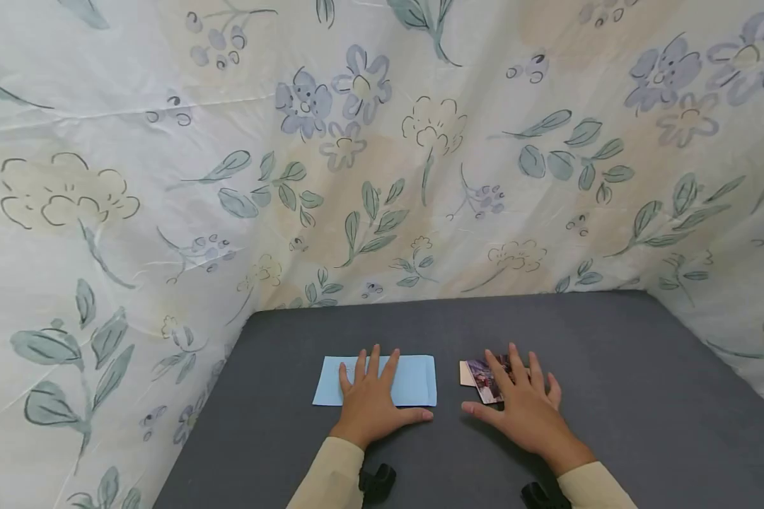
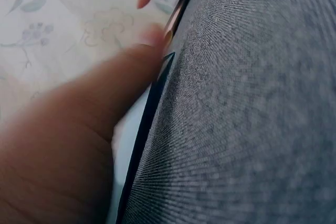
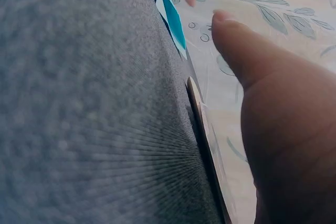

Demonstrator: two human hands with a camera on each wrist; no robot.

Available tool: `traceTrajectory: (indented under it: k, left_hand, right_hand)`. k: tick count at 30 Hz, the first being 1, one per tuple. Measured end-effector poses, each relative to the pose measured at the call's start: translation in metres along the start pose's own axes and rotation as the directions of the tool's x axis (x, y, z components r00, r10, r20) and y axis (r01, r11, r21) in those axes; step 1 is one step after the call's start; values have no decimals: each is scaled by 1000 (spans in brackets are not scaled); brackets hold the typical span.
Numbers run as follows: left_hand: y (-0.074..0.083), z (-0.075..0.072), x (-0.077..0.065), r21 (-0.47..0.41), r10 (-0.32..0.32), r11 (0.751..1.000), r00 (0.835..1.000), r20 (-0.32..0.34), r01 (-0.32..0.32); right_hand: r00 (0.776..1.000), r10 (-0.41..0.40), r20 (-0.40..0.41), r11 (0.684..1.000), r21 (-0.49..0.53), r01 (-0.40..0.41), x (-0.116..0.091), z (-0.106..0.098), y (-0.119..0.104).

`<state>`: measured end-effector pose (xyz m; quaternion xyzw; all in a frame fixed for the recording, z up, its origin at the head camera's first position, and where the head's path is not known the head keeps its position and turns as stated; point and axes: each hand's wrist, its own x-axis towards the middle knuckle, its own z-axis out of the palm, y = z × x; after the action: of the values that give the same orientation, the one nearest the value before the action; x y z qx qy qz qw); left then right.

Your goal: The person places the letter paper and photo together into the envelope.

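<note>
A light blue folded paper, like an envelope (image 1: 415, 378), lies flat on the grey table, with a crease near its right end. Over it is my left hand (image 1: 371, 406), fingers spread and thumb out to the right. To the right, a printed photo card (image 1: 482, 380) lies partly over a plain beige card (image 1: 466, 375). My right hand (image 1: 527, 410) spreads its fingers above these cards and hides much of them. In the right wrist view a gap shows between the thumb (image 3: 252, 56) and the cards (image 3: 207, 129). Whether the left fingers touch the paper, I cannot tell.
The grey table (image 1: 280, 452) ends at the back against a hanging cloth (image 1: 382, 212) printed with flowers and leaves. The cloth also runs down both sides. Black wrist mounts (image 1: 377, 483) sit below the beige sleeves (image 1: 331, 474).
</note>
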<state>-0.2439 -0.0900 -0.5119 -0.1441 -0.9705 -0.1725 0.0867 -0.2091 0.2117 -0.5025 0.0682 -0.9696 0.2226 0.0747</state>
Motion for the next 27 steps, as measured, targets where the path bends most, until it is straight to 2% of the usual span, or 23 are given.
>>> traceTrajectory:
  k: [8,11,17,22,25,27]
  left_hand:
    - [-1,-1,-1,-46,17,999,999,47,-15]
    - [-1,-1,-1,-37,22,999,999,30,-21]
    - [0,0,1,-5,11,1000,1000,18,-11]
    - [1,0,1,-3,10,1000,1000,9,-10]
    - [1,0,1,-4,7,1000,1000,4,-7]
    - [1,0,1,-10,6,1000,1000,-1,-6]
  right_hand:
    - [999,-4,-34,999,36,6,2,-2,2]
    - [998,-4,-62,998,62,7,3,-4,3]
    - [986,16,-164,982,189,16,3,-10,10]
    - [956,69,-284,933,357,39,2,-14,18]
    - [932,115,-343,877,476,67,3,-17,22]
    - [923,164,-349,820,568,69,4,-19,25]
